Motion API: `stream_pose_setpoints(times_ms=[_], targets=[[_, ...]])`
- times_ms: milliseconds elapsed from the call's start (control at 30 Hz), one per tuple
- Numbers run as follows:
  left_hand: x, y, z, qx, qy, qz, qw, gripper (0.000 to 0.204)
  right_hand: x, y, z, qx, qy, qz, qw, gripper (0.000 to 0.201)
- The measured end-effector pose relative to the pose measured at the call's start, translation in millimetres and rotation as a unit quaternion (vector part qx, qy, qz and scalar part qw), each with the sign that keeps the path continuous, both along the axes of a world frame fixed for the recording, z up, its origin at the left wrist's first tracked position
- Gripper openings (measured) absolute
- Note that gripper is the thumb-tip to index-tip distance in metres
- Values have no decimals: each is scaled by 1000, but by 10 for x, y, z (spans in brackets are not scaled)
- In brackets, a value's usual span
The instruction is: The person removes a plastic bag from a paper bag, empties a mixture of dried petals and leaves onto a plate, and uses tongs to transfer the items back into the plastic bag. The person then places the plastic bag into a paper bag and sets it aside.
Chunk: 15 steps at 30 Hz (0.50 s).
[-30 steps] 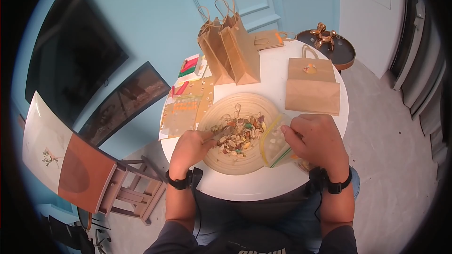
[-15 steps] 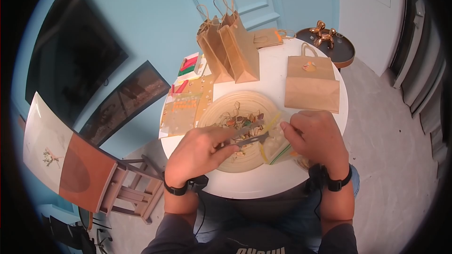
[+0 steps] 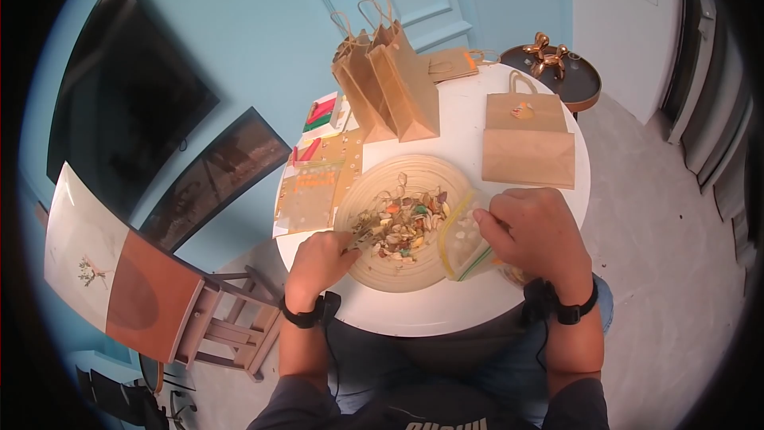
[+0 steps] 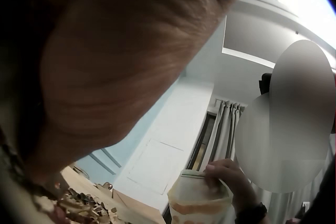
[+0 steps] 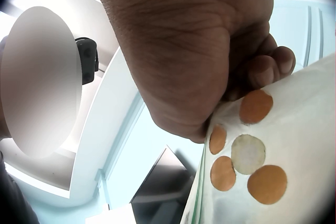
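A round woven tray (image 3: 380, 277) holds a heap of dried petals and mixed coloured bits (image 3: 414, 227). At the tray's left side my left hand (image 3: 320, 264) grips a greyish tool like tongs (image 3: 366, 234), its tips at the heap. To the right, my right hand (image 3: 537, 227) pinches the top of a clear zip bag (image 3: 468, 245), whose yellow and green-edged mouth stands apart over the tray's right edge. Orange and pale dots mark the bag (image 5: 310, 140) in the right wrist view, below my curled right fingers (image 5: 262, 71).
Two upright paper bags (image 3: 406, 87) stand behind the tray. Another paper bag (image 3: 529, 155) lies at the right, and flat ones (image 3: 454, 64) at the back. Printed packets (image 3: 310, 199) and a box of red and green things (image 3: 321, 114) are on the left.
My left hand and its tool have moved from the bag's mouth back left to the heap, after going rightward between the earlier frames. My right hand has stayed nearly still with the bag.
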<state>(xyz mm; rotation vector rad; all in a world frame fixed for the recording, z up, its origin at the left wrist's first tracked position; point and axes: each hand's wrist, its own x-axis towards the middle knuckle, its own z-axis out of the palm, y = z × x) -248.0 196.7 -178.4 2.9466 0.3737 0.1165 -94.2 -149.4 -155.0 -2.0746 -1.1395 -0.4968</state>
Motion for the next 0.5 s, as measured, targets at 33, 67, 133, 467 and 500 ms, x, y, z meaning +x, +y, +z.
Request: stream_pose_setpoints(times_ms=[33, 67, 133, 467, 500], targets=[[-7, 13, -19, -1, -5, -1, 1000, 22, 0, 7, -3, 0, -2, 1, 1000, 35], [-14, 19, -29, -2, -10, -1, 1000, 21, 2, 12, -5, -3, -2, 1, 1000, 35], [-12, -13, -9, -9, -15, 1, 1000, 20, 6, 14, -10, -6, -2, 0, 1000, 35], [-23, -41, 192, -63, -60, -19, 996, 17, 15, 52, -33, 20, 6, 3, 1000, 38], [-26, -65, 230, -65, -66, -20, 995, 17, 17, 50, -30, 12, 2, 3, 1000, 37]])
